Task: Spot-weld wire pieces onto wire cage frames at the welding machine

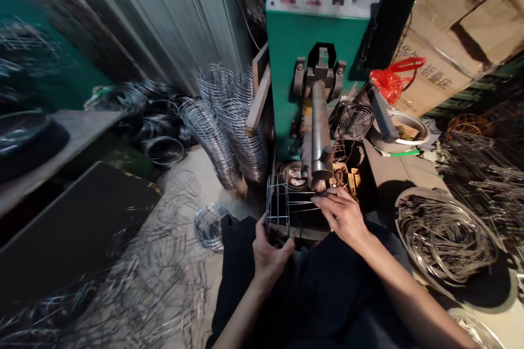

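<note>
A small wire frame [282,199] stands below the green machine [282,87], with my left hand [271,251] closed round its lower end. Thin wires reach from the frame toward my right hand [341,212], whose fingers are pinched on their right ends. Just above my right hand is the tip of the machine's round metal arm [320,131]. The exact contact between wires and machine tip is too small to tell.
Stacks of wire rings [241,136] stand on the floor left of the machine. A basin of bent wires [446,234] lies at the right, near a white bowl [423,131] and cardboard boxes [438,54]. Loose wires cover the floor at left.
</note>
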`<action>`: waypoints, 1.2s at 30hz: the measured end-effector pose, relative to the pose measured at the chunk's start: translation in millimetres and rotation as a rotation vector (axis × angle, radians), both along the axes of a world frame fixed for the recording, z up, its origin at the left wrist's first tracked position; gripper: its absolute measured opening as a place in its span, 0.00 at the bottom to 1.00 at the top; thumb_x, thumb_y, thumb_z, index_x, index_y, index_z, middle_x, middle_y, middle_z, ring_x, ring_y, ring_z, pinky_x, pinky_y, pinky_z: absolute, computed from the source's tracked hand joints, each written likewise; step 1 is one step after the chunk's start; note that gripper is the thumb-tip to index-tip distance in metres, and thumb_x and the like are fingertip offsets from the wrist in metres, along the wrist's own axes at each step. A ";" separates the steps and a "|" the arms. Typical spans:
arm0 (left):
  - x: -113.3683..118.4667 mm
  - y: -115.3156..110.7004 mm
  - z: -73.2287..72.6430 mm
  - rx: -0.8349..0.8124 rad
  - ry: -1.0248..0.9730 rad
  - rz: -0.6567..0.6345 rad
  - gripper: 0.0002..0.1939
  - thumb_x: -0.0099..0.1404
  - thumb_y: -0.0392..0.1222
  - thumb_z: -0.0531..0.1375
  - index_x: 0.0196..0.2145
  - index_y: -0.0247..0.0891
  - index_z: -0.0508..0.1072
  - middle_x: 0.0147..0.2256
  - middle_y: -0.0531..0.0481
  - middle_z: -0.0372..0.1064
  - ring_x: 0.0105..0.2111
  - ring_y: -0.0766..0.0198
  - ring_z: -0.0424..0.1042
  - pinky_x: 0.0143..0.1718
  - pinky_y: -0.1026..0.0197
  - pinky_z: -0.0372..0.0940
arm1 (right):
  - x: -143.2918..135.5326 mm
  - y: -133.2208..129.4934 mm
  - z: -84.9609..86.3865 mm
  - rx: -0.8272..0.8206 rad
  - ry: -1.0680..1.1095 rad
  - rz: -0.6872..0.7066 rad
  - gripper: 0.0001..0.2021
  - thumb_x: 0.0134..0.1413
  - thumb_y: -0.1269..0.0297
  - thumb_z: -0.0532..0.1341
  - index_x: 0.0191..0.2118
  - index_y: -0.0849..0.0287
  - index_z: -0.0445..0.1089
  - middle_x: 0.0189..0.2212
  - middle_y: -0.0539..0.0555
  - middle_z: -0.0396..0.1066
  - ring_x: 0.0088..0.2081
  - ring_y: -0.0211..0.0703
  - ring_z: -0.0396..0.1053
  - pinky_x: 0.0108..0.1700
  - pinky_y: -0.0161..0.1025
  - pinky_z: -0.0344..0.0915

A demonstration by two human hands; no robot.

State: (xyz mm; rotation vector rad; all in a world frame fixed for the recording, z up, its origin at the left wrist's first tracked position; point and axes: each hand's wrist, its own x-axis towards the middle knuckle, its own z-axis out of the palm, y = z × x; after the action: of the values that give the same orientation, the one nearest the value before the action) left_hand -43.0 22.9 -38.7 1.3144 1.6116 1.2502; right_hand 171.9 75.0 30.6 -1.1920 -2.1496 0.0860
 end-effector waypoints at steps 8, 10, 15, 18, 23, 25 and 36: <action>0.2 3.1 0.4 0.015 -0.019 0.007 0.36 0.53 0.43 0.68 0.57 0.36 0.61 0.29 0.57 0.68 0.26 0.66 0.70 0.30 0.65 0.67 | -1.3 6.8 1.5 0.086 -0.017 0.032 0.11 0.63 0.73 0.59 0.45 0.57 0.76 0.35 0.55 0.77 0.44 0.48 0.69 0.45 0.41 0.70; 0.0 3.7 -0.3 0.010 -0.023 0.000 0.36 0.54 0.44 0.68 0.57 0.36 0.60 0.28 0.58 0.67 0.25 0.66 0.69 0.29 0.65 0.67 | -1.7 7.2 1.3 0.085 -0.010 0.032 0.10 0.63 0.72 0.59 0.44 0.58 0.76 0.35 0.55 0.77 0.44 0.48 0.69 0.44 0.41 0.70; -0.9 8.9 -3.9 0.034 -0.007 -0.011 0.36 0.55 0.45 0.68 0.57 0.36 0.60 0.28 0.57 0.67 0.26 0.66 0.69 0.30 0.64 0.67 | -3.4 10.6 0.0 0.092 0.003 0.019 0.10 0.63 0.72 0.59 0.44 0.58 0.77 0.34 0.55 0.77 0.43 0.47 0.69 0.44 0.41 0.70; -0.3 12.1 -6.4 0.053 0.010 -0.009 0.36 0.55 0.44 0.68 0.58 0.37 0.59 0.28 0.58 0.66 0.25 0.66 0.69 0.29 0.64 0.67 | -3.5 12.8 -3.8 0.075 -0.001 0.016 0.11 0.64 0.72 0.58 0.45 0.56 0.77 0.35 0.54 0.77 0.44 0.47 0.69 0.45 0.42 0.70; 0.8 12.2 -6.1 0.058 0.033 -0.006 0.35 0.56 0.44 0.67 0.58 0.36 0.59 0.27 0.58 0.67 0.25 0.67 0.69 0.30 0.65 0.67 | -1.2 10.7 -9.1 0.060 0.000 -0.004 0.10 0.64 0.70 0.58 0.46 0.56 0.76 0.37 0.55 0.77 0.45 0.48 0.68 0.47 0.44 0.69; -0.2 13.8 -3.6 0.047 0.050 -0.005 0.34 0.55 0.44 0.68 0.57 0.36 0.60 0.27 0.58 0.67 0.25 0.66 0.70 0.29 0.65 0.67 | 0.8 10.0 -9.0 0.075 -0.021 -0.051 0.07 0.64 0.69 0.59 0.41 0.57 0.75 0.34 0.55 0.75 0.43 0.48 0.67 0.46 0.44 0.68; -8.8 45.2 -5.2 0.078 0.038 -0.084 0.37 0.56 0.47 0.67 0.59 0.37 0.58 0.28 0.57 0.68 0.25 0.65 0.71 0.31 0.62 0.70 | 6.3 23.7 -0.2 0.056 -0.028 -0.131 0.09 0.65 0.66 0.57 0.37 0.58 0.74 0.33 0.55 0.76 0.40 0.48 0.68 0.46 0.45 0.67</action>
State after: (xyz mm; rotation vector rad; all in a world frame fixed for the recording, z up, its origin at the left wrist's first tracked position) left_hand -51.8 68.1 -43.8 1.4465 1.5308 1.2554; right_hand 178.2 98.7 30.4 -1.3042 -2.0778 -0.0477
